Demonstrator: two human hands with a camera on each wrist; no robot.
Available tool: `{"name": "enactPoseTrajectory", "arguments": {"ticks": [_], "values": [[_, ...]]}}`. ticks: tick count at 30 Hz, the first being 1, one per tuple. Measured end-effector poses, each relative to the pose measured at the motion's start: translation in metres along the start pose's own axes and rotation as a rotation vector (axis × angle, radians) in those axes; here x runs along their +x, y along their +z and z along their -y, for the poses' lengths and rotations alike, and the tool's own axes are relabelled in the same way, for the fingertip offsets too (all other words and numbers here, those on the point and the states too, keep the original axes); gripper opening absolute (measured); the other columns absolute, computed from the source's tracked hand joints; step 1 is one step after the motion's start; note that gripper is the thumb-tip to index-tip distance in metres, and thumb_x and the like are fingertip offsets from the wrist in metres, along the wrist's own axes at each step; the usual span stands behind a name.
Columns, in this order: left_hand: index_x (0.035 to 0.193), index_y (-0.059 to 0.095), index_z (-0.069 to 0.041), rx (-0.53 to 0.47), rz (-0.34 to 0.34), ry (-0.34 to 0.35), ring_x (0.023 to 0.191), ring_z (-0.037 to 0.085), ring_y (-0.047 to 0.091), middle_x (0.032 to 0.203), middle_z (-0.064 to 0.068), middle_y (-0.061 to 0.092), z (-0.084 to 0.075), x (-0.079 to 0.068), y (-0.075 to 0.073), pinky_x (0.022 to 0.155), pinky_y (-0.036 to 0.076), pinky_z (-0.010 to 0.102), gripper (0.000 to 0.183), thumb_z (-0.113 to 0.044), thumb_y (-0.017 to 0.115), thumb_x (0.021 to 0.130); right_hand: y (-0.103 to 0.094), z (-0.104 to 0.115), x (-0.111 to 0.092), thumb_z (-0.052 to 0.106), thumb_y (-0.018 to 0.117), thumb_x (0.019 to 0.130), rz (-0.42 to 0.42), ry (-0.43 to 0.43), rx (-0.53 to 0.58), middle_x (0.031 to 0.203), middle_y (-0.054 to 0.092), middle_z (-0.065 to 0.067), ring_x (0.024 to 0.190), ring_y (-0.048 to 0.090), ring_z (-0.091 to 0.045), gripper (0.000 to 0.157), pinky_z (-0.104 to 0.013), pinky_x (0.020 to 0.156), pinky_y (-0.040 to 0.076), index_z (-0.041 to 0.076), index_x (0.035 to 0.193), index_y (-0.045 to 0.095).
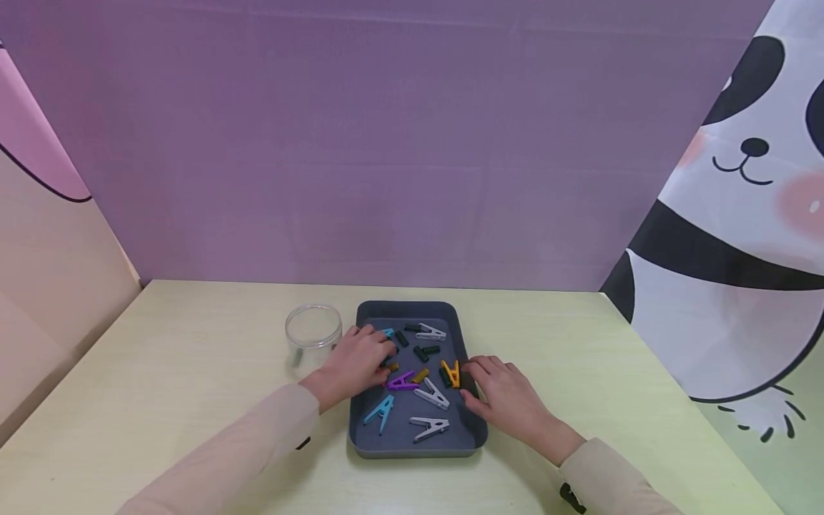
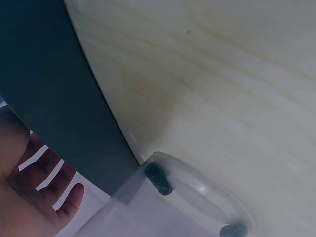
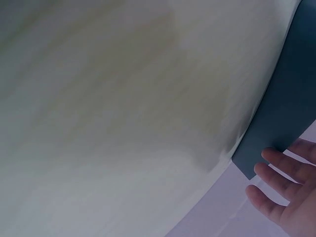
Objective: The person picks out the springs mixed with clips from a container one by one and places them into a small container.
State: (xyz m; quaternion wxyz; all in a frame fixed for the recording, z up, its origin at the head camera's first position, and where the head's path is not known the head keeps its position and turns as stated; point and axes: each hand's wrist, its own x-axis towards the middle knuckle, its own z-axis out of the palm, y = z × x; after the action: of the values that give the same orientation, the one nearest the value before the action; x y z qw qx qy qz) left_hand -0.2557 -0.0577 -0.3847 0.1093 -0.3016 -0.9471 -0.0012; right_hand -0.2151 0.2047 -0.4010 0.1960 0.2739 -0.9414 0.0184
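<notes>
A grey tray (image 1: 418,449) holds clothespin-like plastic clips and small coil springs. My left hand (image 1: 354,361) reaches over its left rim, thumb and forefinger apart, near a yellow spring (image 1: 393,367) and a mostly covered blue clip (image 1: 388,333). My right hand (image 1: 508,397) is at the right rim with its fingers spread, fingertips close to a yellow clip (image 1: 451,373). In the left wrist view, dark green springs (image 2: 159,178) show inside a clear round jar (image 2: 197,197), beside the loosely bent fingers (image 2: 71,202). Right wrist view: fingers (image 3: 276,180) overlap the tray's outer wall (image 3: 281,108).
The clear jar stands left of the tray on the pale wooden table (image 1: 193,372), right by my left hand. Also in the tray are a purple clip (image 1: 403,382), another blue clip (image 1: 380,413), several white clips (image 1: 430,428) and dark springs (image 1: 420,353). A purple backdrop (image 1: 386,157) rises behind the table.
</notes>
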Motion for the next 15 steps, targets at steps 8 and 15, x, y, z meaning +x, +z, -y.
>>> {"name": "enactPoseTrajectory", "arguments": {"ticks": [8,15], "values": [[0.106,0.067,-0.018,0.011,0.024,-0.004,0.090,0.018,0.052,0.102,-0.001,0.065,-0.001,0.006,0.007,0.077,0.040,0.033,0.031,-0.037,0.067,0.080,0.000,0.000,0.000,0.032,0.064,0.081,0.009,0.005,-0.002,0.105,0.062,-0.004,0.098,0.056,-0.020,0.032,-0.038,0.075,0.048,0.009,0.103,0.060],[0.103,0.067,-0.019,0.051,0.042,0.002,0.090,0.018,0.051,0.099,-0.001,0.065,-0.004,0.008,0.011,0.079,0.040,0.034,0.030,-0.039,0.066,0.081,0.000,0.000,0.000,0.032,0.064,0.081,0.009,0.005,-0.002,0.105,0.062,-0.004,0.099,0.056,-0.021,0.032,-0.039,0.076,0.048,0.009,0.102,0.061]]}}
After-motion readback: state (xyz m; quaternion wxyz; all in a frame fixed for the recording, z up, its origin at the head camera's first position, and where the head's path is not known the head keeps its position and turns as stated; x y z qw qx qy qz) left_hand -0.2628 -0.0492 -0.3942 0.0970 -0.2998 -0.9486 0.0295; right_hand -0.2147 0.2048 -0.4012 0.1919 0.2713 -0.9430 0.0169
